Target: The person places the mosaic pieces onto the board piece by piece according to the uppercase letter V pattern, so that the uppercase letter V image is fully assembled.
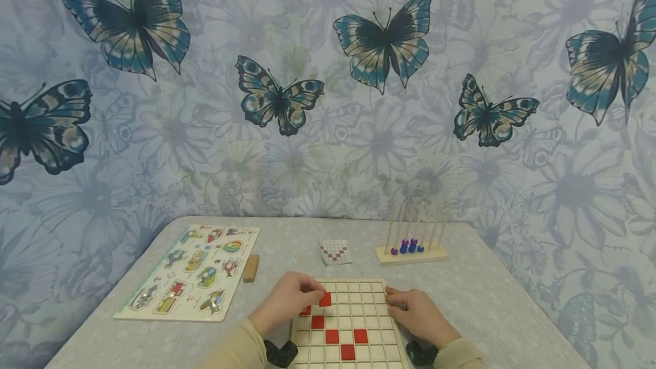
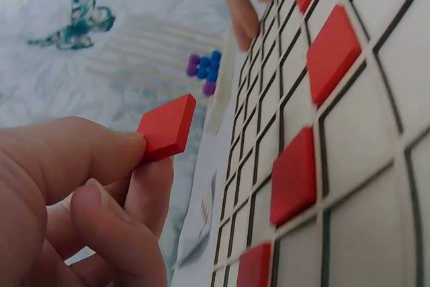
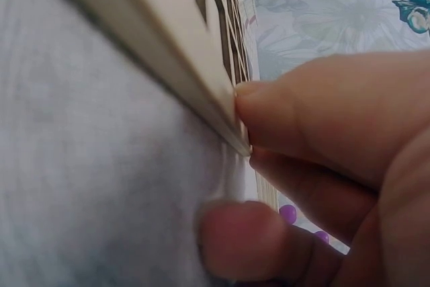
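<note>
My left hand (image 1: 287, 303) pinches a small square red tile (image 2: 166, 126) between thumb and fingers, held up over the far left part of a wooden grid board (image 1: 376, 322). Several red tiles (image 1: 332, 336) lie in the board's squares, running diagonally from the left side toward the near middle, with one a little to the right. At the board's far right corner, my right hand (image 1: 420, 312) grips the edge, thumb (image 3: 259, 109) against the rim and a finger just beyond it. The near side of the board is cut off in the head view.
Behind the board lies a paper card (image 1: 336, 251) with a red pattern on a grid. A wooden peg stand (image 1: 435, 255) with blue and purple beads is at the back right. On the left are a picture puzzle board (image 1: 171, 266) and a wooden block (image 1: 251, 268).
</note>
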`<action>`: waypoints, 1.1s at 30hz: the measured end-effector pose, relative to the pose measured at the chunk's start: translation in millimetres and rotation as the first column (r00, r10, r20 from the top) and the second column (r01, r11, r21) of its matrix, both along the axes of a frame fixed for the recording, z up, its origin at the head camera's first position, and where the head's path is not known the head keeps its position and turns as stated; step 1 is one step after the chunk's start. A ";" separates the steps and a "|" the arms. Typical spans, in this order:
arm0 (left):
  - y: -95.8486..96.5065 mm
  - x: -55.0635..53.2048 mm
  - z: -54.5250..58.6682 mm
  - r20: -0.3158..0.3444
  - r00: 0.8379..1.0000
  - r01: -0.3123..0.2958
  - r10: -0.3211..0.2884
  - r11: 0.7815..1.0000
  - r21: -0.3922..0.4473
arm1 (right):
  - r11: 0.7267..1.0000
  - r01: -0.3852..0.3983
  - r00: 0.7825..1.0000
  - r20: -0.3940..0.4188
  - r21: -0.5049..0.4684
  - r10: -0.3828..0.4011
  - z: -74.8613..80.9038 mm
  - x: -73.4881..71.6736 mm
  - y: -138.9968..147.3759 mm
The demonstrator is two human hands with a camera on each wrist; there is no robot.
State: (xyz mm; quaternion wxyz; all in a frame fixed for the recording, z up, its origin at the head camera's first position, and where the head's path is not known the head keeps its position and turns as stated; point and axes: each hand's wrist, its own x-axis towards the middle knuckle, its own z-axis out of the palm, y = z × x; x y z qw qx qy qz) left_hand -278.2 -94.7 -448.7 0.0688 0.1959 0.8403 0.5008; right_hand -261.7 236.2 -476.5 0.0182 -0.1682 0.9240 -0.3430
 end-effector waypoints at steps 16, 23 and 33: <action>52.7 7.8 0.8 0.014 0.999 0.051 -0.050 0.996 -0.076 | 1.000 -0.004 1.000 -0.011 0.003 0.004 0.2 0.5 0.1; 79.3 5.6 -4.8 -0.018 1.000 0.013 -0.016 0.985 -0.174 | 1.000 0.002 1.000 -0.011 0.009 -0.002 -2.3 0.3 1.7; 104.5 9.5 -3.7 -0.033 0.999 -0.013 0.004 0.961 -0.275 | 1.000 -0.015 0.999 -0.034 -0.002 0.015 -1.5 1.0 1.4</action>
